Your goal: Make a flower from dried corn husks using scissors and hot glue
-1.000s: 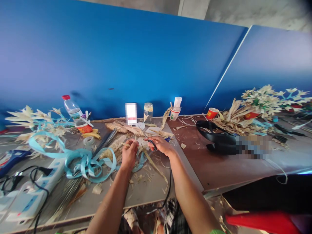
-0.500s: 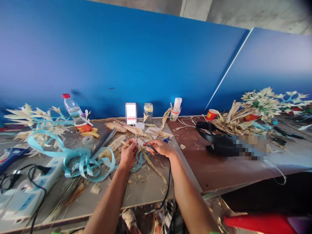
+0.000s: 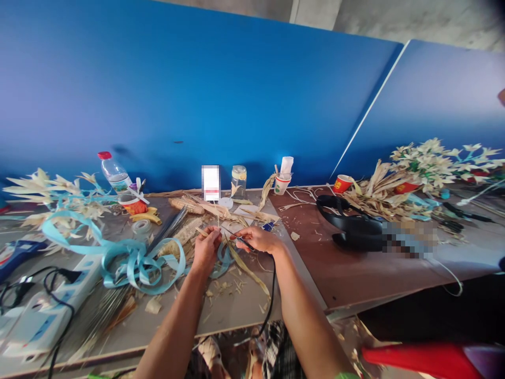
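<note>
Dark slim tool (image 3: 245,242) gripped in your right hand (image 3: 260,240) — slants left and away, toward the thin pale strip (image 3: 201,231) your left hand (image 3: 207,246) pinches.

Slim dark tool (image 3: 246,243), slanted, near a pale strip (image 3: 202,231)

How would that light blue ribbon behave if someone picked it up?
The light blue ribbon would probably feel light and floppy, being thin and lying in loose curls. Its shiny surface suggests it may be a little slippery. Lifting one loop might drag others along, since they overlap.
</note>
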`<state>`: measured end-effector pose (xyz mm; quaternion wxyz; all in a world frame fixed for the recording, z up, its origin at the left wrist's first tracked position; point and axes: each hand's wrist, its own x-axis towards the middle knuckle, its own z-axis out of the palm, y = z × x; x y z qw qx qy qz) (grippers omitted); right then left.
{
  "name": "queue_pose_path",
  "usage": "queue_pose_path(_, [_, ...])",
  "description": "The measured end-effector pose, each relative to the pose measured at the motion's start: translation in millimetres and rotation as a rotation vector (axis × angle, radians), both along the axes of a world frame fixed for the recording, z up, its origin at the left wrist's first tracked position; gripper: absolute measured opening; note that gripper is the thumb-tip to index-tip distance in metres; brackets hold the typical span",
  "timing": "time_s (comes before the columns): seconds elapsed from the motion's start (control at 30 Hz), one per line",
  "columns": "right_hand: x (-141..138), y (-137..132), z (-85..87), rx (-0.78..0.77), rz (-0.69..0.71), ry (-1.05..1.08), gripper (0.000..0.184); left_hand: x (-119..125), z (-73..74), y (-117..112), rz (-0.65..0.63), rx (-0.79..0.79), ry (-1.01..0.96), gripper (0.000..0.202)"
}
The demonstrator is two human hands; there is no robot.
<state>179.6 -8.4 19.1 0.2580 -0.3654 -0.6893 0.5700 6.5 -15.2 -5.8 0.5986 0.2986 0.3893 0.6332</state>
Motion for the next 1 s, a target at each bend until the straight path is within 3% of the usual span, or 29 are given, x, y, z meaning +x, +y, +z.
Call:
queue_pose_path(0.63, [2,-4,6.7,0.051,0.024,-0.073,0.026,-1,-6.9,3,-0.014,-0.005,0.079,0.026])
queue_pose_path(1.0, [5,1,-3.2,0.125,-0.007,-0.109,0.031,-2,-7.8,4,-0.007,-0.022,0.097,0.027])
